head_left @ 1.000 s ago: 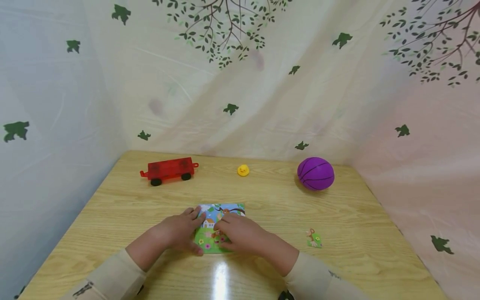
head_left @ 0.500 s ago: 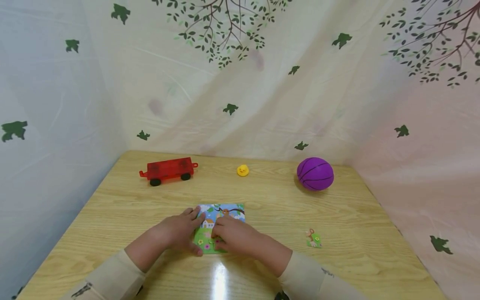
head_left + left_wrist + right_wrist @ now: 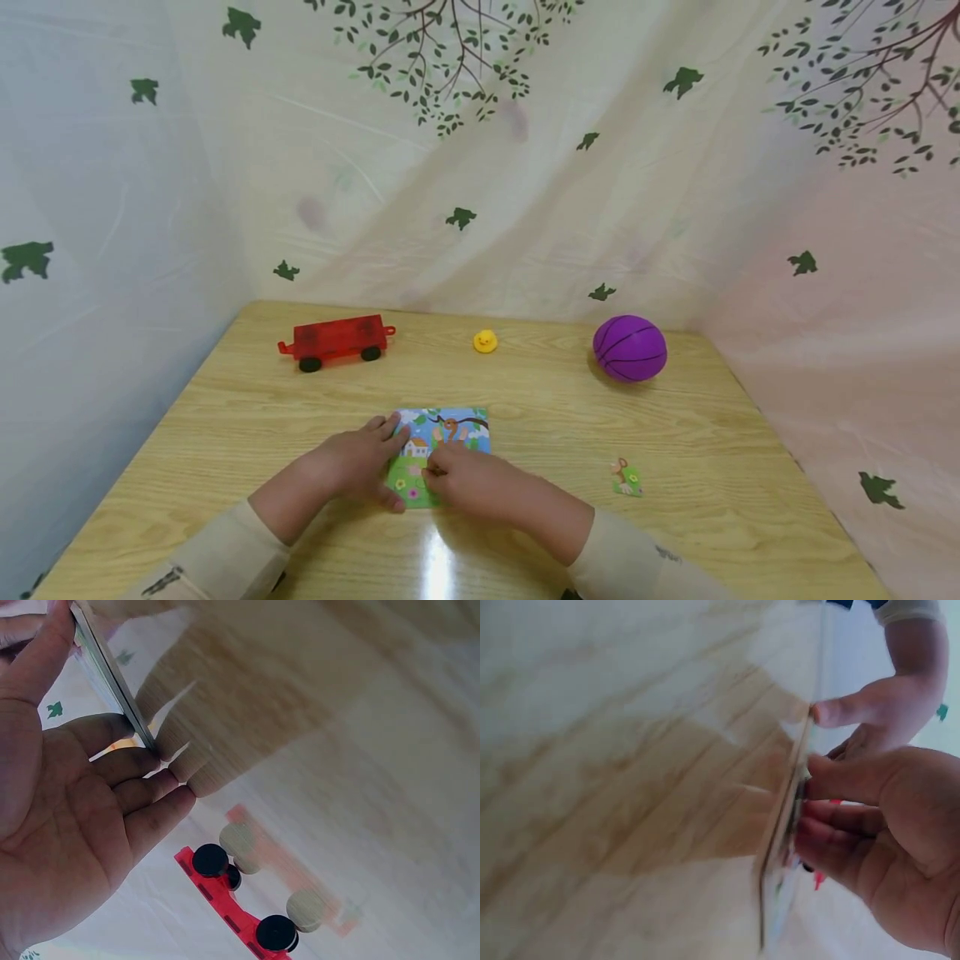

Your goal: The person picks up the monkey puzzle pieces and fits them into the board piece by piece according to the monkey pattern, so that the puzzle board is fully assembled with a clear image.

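A square picture puzzle [image 3: 472, 421] with a house, flowers and an animal on a branch lies flat on the table. My left hand [image 3: 356, 462] rests along its left side, fingers extended against the edge, which the left wrist view also shows at the board's thin edge [image 3: 112, 682]. Over the lower right of the board, my right hand [image 3: 480, 483] has curled fingers and appears to pinch a small puzzle piece, mostly hidden by the fingertips. In the right wrist view its thumb and fingers meet at the board face. Another puzzle piece [image 3: 627, 478] lies apart to the right.
Toward the back of the wooden table [image 3: 540, 383] stand a red toy wagon [image 3: 339, 339], a yellow rubber duck [image 3: 485, 341] and a purple ball [image 3: 630, 348]. Printed cloth [image 3: 390, 233] hangs behind and at both sides.
My right hand shifts slightly over the board, first left, then a little down, uncovering more of the animal on the branch. The left hand stays in place.
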`<state>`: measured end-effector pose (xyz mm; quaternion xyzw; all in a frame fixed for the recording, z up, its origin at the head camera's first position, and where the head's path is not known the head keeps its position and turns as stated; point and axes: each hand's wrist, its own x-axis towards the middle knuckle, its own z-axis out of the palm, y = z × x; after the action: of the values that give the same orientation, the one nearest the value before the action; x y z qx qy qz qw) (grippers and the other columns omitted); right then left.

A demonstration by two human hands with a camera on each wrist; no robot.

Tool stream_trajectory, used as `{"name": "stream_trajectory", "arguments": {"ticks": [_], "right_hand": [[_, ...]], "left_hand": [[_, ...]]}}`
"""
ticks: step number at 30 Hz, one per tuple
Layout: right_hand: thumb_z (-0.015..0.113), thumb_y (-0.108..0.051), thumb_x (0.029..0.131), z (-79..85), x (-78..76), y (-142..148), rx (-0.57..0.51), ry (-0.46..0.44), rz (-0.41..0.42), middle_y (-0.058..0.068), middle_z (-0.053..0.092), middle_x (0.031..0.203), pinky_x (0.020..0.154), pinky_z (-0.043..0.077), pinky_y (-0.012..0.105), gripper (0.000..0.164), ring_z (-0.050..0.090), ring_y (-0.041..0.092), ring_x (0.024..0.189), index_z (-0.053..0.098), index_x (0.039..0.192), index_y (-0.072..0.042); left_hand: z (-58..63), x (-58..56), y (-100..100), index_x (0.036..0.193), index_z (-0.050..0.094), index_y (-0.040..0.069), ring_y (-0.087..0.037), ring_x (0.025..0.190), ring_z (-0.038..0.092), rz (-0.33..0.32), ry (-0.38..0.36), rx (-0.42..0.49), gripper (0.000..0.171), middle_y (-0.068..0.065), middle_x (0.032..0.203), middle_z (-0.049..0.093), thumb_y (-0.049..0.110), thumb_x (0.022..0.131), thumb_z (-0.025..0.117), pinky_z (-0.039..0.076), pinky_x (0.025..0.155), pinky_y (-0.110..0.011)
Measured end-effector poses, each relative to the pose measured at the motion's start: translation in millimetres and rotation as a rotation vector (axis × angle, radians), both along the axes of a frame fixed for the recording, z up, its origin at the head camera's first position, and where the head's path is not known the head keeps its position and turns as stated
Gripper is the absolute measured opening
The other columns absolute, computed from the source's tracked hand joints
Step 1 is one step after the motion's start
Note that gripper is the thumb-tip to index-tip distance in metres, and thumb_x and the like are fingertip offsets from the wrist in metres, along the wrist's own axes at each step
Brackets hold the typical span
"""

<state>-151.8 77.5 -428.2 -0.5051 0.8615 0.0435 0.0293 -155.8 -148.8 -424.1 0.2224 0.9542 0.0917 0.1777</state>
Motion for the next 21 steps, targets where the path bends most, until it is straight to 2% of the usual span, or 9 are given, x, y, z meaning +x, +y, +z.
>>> {"name": "stream_trajectory", "arguments": {"ticks": [2, 3, 5, 9, 14, 17, 21], "right_hand": [[0.054, -0.045, 0.099, 3.8, 10.3, 2, 0.082, 0.008, -0.023, 0.0, 0.053, 0.135, 0.101, 0.046, 0.023, 0.053, 0.049, 0.02, 0.129, 0.058, 0.137, -0.009], [0.054, -0.052, 0.096, 5.4, 15.9, 3, 0.137, 0.057, 0.002, 0.002, 0.048, 0.143, 0.106, 0.044, 0.026, 0.062, 0.044, 0.024, 0.136, 0.054, 0.141, -0.01], [0.054, -0.066, 0.089, 7.0, 25.6, 4, 0.192, 0.065, -0.009, 0.007, 0.043, 0.151, 0.11, 0.04, 0.027, 0.08, 0.038, 0.026, 0.142, 0.05, 0.144, -0.007], [0.045, -0.078, 0.085, 6.9, 37.2, 4, 0.259, 0.079, -0.031, 0.012, 0.033, 0.158, 0.115, 0.034, 0.031, 0.096, 0.03, 0.024, 0.147, 0.041, 0.148, -0.006], [0.037, -0.084, 0.082, 5.3, 38.7, 6, 0.273, 0.039, -0.053, 0.012, 0.025, 0.162, 0.113, 0.036, 0.043, 0.105, 0.023, 0.025, 0.15, 0.033, 0.153, -0.007], [0.037, -0.085, 0.081, 2.3, 38.7, 9, 0.278, 0.042, -0.055, 0.011, 0.021, 0.163, 0.112, 0.037, 0.049, 0.106, 0.021, 0.025, 0.15, 0.03, 0.154, -0.008], [0.034, -0.084, 0.082, -1.9, 37.6, 11, 0.272, 0.059, -0.07, 0.007, 0.018, 0.164, 0.112, 0.035, 0.054, 0.104, 0.018, 0.024, 0.151, 0.026, 0.156, -0.011]], "left_hand": [[0.0, 0.0, 0, 0.153, 0.033, 0.008, -0.04, 0.147, 0.023, 0.0, -0.004, 0.0, 0.106, -0.017, 0.162, 0.023, 0.061, 0.072, 0.077, 0.04, 0.105, -0.059], [0.0, 0.0, 0, 0.153, 0.033, 0.009, -0.04, 0.147, 0.023, 0.001, -0.006, 0.002, 0.106, -0.016, 0.162, 0.023, 0.061, 0.072, 0.077, 0.04, 0.105, -0.059], [0.1, 0.0, 0, 0.153, 0.033, 0.009, -0.04, 0.147, 0.023, 0.0, -0.006, 0.003, 0.106, -0.017, 0.162, 0.023, 0.061, 0.073, 0.077, 0.039, 0.105, -0.06], [-0.1, -0.1, 1, 0.153, 0.033, 0.008, -0.041, 0.147, 0.023, 0.0, 0.005, 0.001, 0.106, -0.017, 0.161, 0.023, 0.061, 0.072, 0.078, 0.039, 0.106, -0.06], [0.3, -0.4, 0, 0.153, 0.034, 0.008, -0.041, 0.147, 0.024, -0.006, 0.009, 0.003, 0.104, -0.017, 0.161, 0.023, 0.063, 0.074, 0.075, 0.037, 0.107, -0.059], [1.9, -0.8, 2, 0.152, 0.035, 0.007, -0.041, 0.146, 0.025, -0.007, 0.013, -0.003, 0.098, -0.018, 0.161, 0.024, 0.065, 0.08, 0.067, 0.037, 0.108, -0.059], [0.2, -2.1, 7, 0.149, 0.041, 0.005, -0.041, 0.143, 0.032, 0.001, 0.058, -0.042, 0.085, -0.02, 0.158, 0.031, 0.062, 0.089, 0.058, 0.039, 0.107, -0.057]]}}
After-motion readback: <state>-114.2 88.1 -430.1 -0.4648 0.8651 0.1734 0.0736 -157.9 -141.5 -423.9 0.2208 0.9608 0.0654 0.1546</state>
